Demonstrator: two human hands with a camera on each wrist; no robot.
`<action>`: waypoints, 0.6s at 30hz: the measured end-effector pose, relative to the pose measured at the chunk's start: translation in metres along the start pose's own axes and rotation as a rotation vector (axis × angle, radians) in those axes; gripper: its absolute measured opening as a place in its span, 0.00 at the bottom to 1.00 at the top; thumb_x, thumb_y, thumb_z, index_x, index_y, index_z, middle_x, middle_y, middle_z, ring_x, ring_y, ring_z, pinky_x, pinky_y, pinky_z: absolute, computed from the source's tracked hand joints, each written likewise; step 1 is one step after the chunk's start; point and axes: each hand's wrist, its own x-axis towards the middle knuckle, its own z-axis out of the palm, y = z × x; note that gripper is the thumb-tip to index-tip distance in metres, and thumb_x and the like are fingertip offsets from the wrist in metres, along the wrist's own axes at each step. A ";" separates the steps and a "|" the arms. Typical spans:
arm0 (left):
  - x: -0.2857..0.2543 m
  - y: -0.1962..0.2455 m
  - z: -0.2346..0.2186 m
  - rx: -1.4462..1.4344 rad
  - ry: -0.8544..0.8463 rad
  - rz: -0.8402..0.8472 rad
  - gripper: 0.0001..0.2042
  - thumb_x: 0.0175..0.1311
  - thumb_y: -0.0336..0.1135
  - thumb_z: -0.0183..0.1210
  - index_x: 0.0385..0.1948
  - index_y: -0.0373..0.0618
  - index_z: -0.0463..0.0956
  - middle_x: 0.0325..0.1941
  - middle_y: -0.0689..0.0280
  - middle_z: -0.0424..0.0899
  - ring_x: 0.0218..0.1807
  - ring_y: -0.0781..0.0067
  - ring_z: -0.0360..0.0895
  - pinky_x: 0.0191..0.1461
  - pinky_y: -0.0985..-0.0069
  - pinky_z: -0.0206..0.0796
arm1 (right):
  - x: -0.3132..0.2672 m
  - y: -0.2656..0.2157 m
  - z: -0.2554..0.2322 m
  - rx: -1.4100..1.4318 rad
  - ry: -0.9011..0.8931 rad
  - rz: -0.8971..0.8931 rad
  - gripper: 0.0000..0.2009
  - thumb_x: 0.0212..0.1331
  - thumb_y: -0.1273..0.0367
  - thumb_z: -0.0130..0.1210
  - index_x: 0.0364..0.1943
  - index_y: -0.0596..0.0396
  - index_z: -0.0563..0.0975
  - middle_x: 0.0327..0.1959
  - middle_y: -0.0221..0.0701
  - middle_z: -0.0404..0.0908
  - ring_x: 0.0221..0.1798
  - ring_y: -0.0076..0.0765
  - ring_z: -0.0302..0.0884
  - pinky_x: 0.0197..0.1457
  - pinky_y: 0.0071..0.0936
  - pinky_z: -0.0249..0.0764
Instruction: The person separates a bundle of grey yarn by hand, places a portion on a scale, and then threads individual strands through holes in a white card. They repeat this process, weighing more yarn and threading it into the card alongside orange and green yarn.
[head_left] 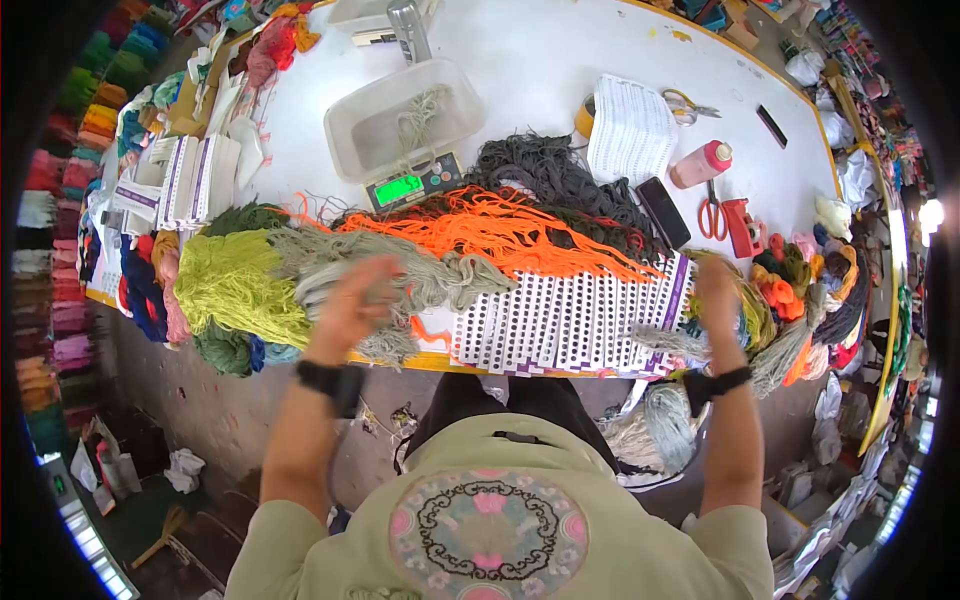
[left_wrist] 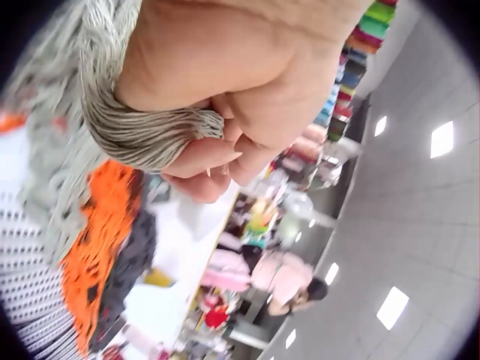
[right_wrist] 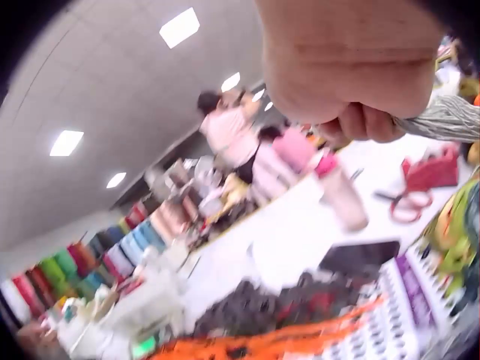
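Observation:
My left hand grips a bundle of grey yarn, its strands looped round beneath the thumb side and into the curled fingers. In the right wrist view my right hand is a fist round another grey strand bundle, which trails off to the side. In the head view this right hand is blurred, above the right end of a row of white punched cards. More grey yarn lies near the left hand, between yellow-green yarn and orange yarn. Dark grey yarn lies behind.
Behind the yarn stands a scale with a lit green display and a plastic tub. A phone, bottle, red-handled scissors and printed sheet lie right of it. Mixed yarn bundles crowd the right edge.

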 end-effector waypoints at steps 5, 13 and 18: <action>0.108 -0.115 0.097 0.481 -0.011 -0.175 0.13 0.57 0.37 0.63 0.41 0.42 0.79 0.34 0.68 0.83 0.31 0.80 0.77 0.24 0.80 0.64 | 0.055 -0.195 0.020 0.894 -0.527 0.131 0.12 0.65 0.59 0.49 0.39 0.54 0.72 0.30 0.49 0.78 0.39 0.61 0.76 0.40 0.49 0.70; 0.143 -0.180 0.108 1.321 0.188 0.604 0.10 0.56 0.34 0.61 0.33 0.38 0.76 0.27 0.58 0.80 0.21 0.68 0.81 0.27 0.72 0.70 | 0.065 -0.225 0.064 0.931 -0.737 -0.084 0.09 0.67 0.61 0.46 0.41 0.50 0.70 0.30 0.46 0.79 0.36 0.57 0.78 0.38 0.48 0.71; 0.133 -0.163 0.110 0.391 0.083 -0.219 0.07 0.66 0.35 0.56 0.38 0.43 0.77 0.26 0.71 0.75 0.24 0.84 0.73 0.20 0.84 0.59 | 0.066 -0.219 0.061 1.014 -0.787 -0.077 0.09 0.67 0.61 0.46 0.43 0.49 0.71 0.30 0.45 0.79 0.36 0.55 0.78 0.38 0.46 0.72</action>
